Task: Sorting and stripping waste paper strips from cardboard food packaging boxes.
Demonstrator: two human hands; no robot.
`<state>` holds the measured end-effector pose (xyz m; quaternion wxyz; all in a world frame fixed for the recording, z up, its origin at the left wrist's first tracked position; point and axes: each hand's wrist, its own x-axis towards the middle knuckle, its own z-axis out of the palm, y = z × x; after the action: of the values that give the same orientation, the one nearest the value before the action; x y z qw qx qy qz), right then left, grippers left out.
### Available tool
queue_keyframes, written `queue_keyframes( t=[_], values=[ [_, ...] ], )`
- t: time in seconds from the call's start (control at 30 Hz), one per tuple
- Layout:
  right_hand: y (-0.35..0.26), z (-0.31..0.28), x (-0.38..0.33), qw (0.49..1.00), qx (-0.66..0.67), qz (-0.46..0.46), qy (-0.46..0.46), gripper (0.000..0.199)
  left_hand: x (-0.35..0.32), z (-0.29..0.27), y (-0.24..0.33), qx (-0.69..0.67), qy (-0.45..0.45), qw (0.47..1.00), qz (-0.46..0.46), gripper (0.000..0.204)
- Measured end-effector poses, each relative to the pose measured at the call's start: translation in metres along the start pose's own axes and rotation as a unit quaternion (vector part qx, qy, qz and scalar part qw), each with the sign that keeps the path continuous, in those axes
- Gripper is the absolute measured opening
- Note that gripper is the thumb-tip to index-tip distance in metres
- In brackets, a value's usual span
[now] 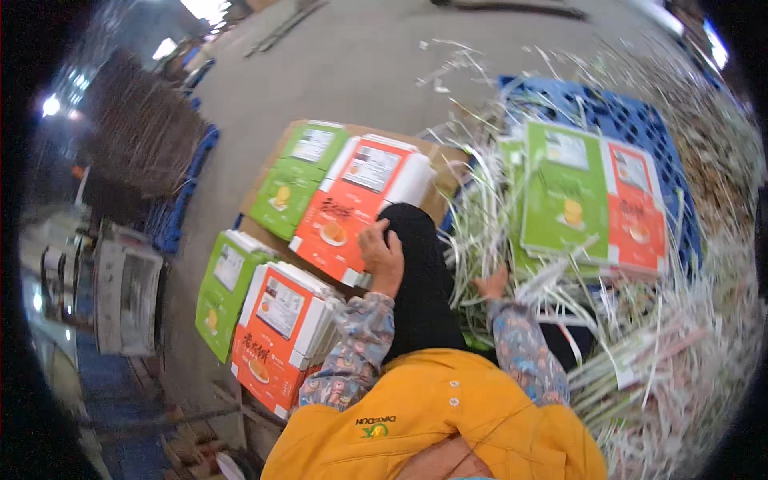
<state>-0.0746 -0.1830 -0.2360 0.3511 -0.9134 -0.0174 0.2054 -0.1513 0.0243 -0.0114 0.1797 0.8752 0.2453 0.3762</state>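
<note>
Right of centre, the right hand [492, 283] is being held, its grip hidden from view; at centre, the left hand [382, 256], loosely curled, seemingly empty. Up and right of the nearer right hand, green boxes [562, 188] are lying, long sides running up-frame.

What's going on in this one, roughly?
A person in a yellow top is among piles of printed card. The right hand is by the near left corner of a green and red stack on a blue pallet; loose strips partly hide it, so its grip is unclear. The left hand is at the black-clad knee, with more green and red piles to its left.
</note>
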Motion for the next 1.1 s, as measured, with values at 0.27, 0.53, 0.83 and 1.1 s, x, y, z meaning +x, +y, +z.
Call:
queue_keyframes(
  t=[0.27,0.53,0.83,1.1],
  values=[
    [-0.012,-0.027,-0.001,0.987,-0.024,-0.018,-0.16,0.038,-0.007,-0.008,0.012,0.025,-0.001,0.999,-0.037,0.024],
    [-0.126,-0.142,-0.034,0.907,0.279,-0.203,-0.241,0.02,0.004,-0.001,-0.009,0.031,0.013,0.999,-0.022,0.024],
    [-0.013,-0.343,-0.059,0.874,0.368,-0.271,-0.165,0.026,-0.011,0.001,-0.01,-0.048,-0.038,0.998,-0.034,0.025],
    [0.152,-0.507,-0.282,0.938,0.107,-0.131,0.303,0.031,-0.005,0.012,0.017,-0.105,-0.071,0.992,0.016,0.025]
  ],
)
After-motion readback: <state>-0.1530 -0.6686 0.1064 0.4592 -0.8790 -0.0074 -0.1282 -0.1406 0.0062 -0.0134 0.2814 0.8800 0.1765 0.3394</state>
